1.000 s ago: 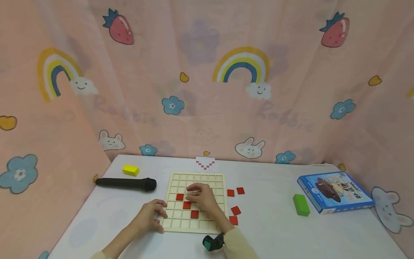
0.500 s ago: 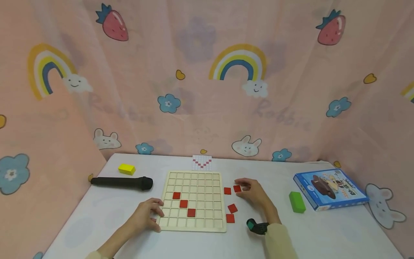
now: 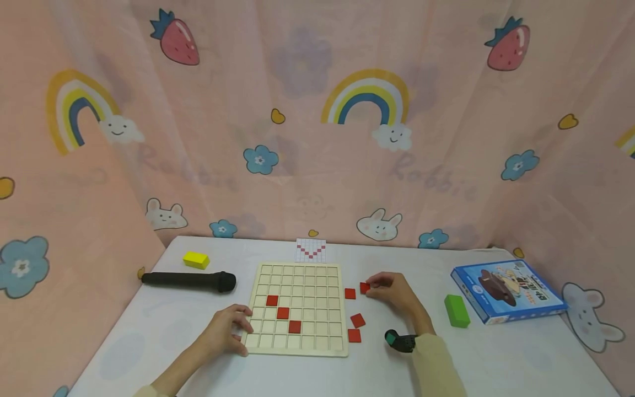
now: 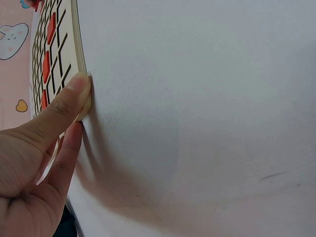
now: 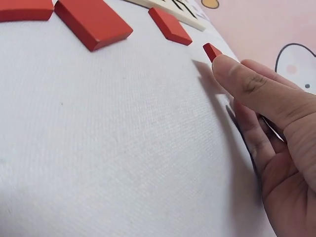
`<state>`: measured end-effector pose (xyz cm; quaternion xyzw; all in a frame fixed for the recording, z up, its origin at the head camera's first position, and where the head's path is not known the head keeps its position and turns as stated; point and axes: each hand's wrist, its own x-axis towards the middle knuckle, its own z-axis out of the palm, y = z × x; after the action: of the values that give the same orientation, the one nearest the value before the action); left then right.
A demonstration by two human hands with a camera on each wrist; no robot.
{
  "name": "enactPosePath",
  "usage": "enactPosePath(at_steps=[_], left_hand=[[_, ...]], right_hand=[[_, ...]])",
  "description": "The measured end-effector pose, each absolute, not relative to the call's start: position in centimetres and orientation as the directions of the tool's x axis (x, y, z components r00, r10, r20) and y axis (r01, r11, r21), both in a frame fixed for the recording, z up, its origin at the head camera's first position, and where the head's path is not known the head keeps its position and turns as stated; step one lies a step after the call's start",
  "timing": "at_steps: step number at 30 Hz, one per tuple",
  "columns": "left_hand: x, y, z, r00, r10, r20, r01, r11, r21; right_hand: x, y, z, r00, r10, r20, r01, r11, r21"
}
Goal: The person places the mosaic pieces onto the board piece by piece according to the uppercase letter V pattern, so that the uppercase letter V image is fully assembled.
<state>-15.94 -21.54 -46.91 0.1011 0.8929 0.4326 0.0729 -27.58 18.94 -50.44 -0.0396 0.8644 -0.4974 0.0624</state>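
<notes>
Only in the right wrist view is the red tile (image 5: 212, 51) seen raised off the white table (image 5: 113, 148), pinched at the fingertips of the right hand (image 3: 394, 292). The wooden grid board (image 3: 297, 306) is gripped at its near-left corner by the left hand (image 3: 225, 331).

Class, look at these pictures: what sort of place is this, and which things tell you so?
Probably a small play or puzzle corner: a white table enclosed by a pink cartoon curtain, with a wooden grid board, loose red tiles and a blue game box on it.
</notes>
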Motion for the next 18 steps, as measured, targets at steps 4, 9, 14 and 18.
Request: enactPosePath(at_steps=[4, 9, 14, 18], left_hand=[[-15.9, -21.5, -46.9, -0.970, 0.239, -0.046, 0.113, 0.610, 0.785], [-15.8, -21.5, -47.0, -0.971, 0.232, -0.050, 0.107, 0.618, 0.779], [-15.8, -21.4, -47.0, -0.973, 0.224, -0.054, 0.100, 0.620, 0.778], [-15.8, -21.4, -46.8, -0.975, 0.216, -0.059, 0.095, 0.635, 0.766]], right_hand=[[-27.5, 18.9, -50.5, -0.992, -0.113, -0.049, -0.011, 0.476, -0.879], [-26.9, 18.9, -50.6, -0.995, -0.065, -0.081, 0.046, 0.423, -0.905], [-26.4, 18.9, -50.9, -0.995, -0.048, -0.089, 0.064, 0.385, -0.921], [-26.3, 18.6, -50.5, -0.995, -0.066, -0.072, 0.042, 0.369, -0.928]])
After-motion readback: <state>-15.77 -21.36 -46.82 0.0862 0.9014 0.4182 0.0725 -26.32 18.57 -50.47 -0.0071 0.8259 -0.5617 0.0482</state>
